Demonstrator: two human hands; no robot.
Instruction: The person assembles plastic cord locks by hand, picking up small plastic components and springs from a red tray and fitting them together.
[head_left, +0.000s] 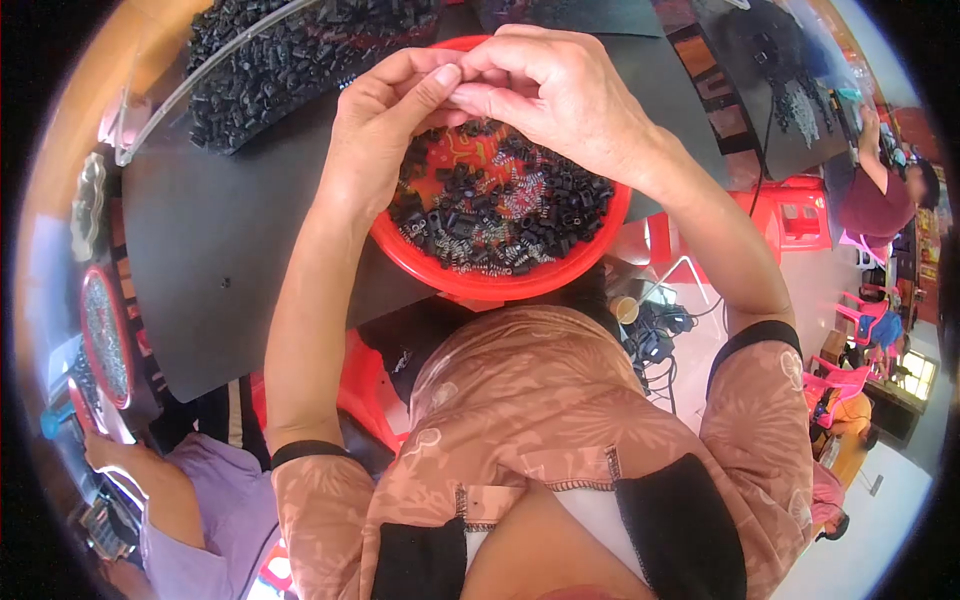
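Both of my hands meet above a round red basin [590,262]. My left hand [392,110] is closed, its thumb and fingers pinched together. Opposite it, my right hand [545,85] is also closed, fingertips touching those of the left. Whatever sits between the fingertips is too small or hidden to make out. Inside the basin lie many small black plastic parts [575,210] mixed with small metal coil springs [485,235]. Part of the basin's far side is covered by my hands.
A heap of black plastic pieces [225,105] lies at the back left of the dark table [220,240]. Another basin [105,335] of small parts stands far left, near a person in a purple top [225,500]. Cables [655,340] hang right of my lap; other people sit farther right.
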